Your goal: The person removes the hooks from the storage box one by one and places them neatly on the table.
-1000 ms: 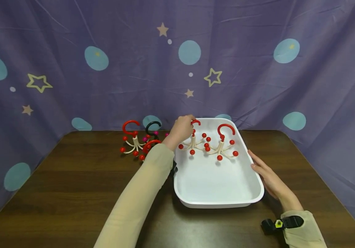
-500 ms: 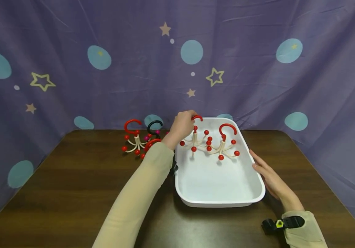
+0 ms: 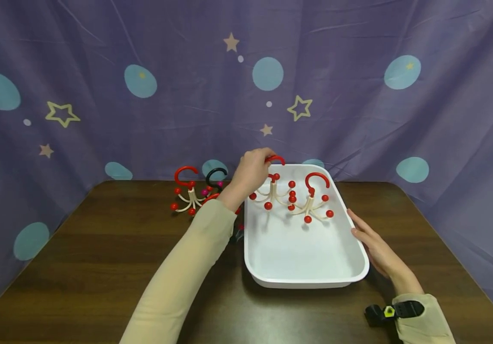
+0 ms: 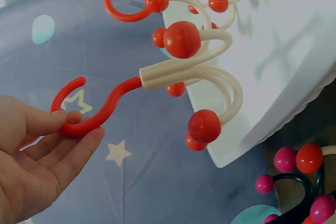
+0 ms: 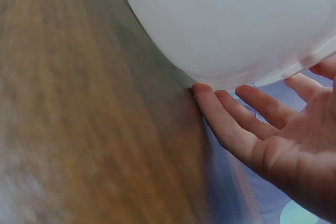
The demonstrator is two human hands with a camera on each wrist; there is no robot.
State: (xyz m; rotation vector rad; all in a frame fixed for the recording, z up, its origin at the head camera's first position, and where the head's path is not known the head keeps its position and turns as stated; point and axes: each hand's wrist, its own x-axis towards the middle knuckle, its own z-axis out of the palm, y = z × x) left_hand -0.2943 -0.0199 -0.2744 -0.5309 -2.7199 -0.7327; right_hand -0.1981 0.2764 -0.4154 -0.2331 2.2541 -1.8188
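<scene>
The fingers of the left hand [image 3: 250,172] pinch the hook of a plastic claw with a red curved handle, splayed cream arms and red ball tips [image 4: 168,74]; it hangs below them at the far left corner of a deep white plastic tray [image 3: 302,255]. Just right of them stands a matching red-and-cream claw [image 3: 309,204]; I cannot tell whether their balls touch. Farther right, the right hand [image 3: 377,251] has extended fingertips against the tray's outer wall. Left of the pinching fingers, a third red-handled claw [image 3: 192,196] and a black claw with magenta balls [image 4: 322,208] sit on the wood-grain table [image 3: 122,248]. Likely trouble: overlapping arms snagging, or the smooth hook swivelling in so light a pinch.
</scene>
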